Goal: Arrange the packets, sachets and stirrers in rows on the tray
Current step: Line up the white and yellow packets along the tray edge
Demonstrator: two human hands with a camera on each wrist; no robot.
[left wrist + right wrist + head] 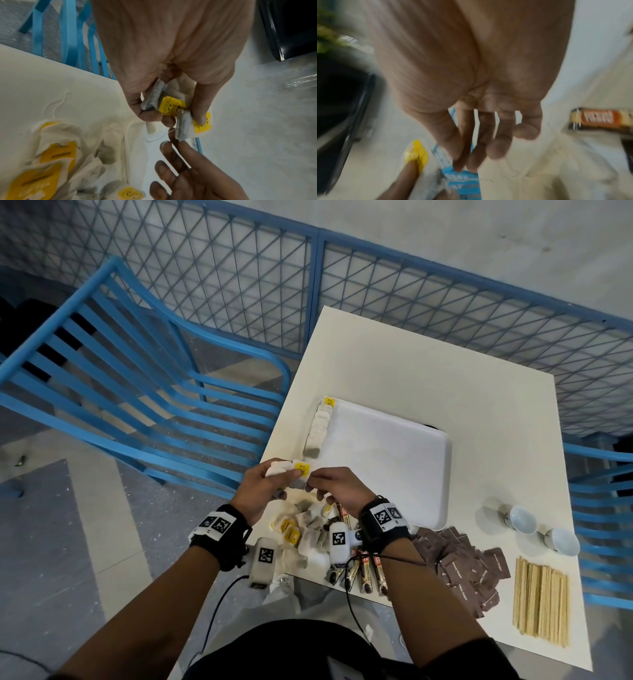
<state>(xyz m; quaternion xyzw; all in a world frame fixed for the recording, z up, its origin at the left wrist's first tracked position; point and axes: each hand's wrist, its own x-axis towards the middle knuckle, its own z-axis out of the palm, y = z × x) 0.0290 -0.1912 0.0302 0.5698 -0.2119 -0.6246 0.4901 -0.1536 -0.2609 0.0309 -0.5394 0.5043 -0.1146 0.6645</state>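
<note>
A: What are the hands doing?

B: The left hand is gripping a small bunch of tea bags just above the table edge, fingers curled round them. The right hand is meeting it from the other side, fingertips at the yellow tag; whether it is pinching the tag or only touching it cannot be told.

A: Any writing to read?

B: The yellow tags are carrying dark print, too small to read. The brown sticks under the right wrist are showing an orange label, blurred in the right wrist view.

A: What is the left wrist view adding?

B: It is showing at least two bags in the left hand, one with its tag under the thumb, and the right hand's fingers lying straight below. The head view is hiding that.

A: And the tray?

B: It is lying beyond the hands, a row of tea bags running along its edge nearest the left hand. Loose tea bags are piled under the hands.

A: Counts?

B: Two cups and a bundle of stirrers are sitting beyond the right forearm, with brown sachets between; those are too many to count.
</note>
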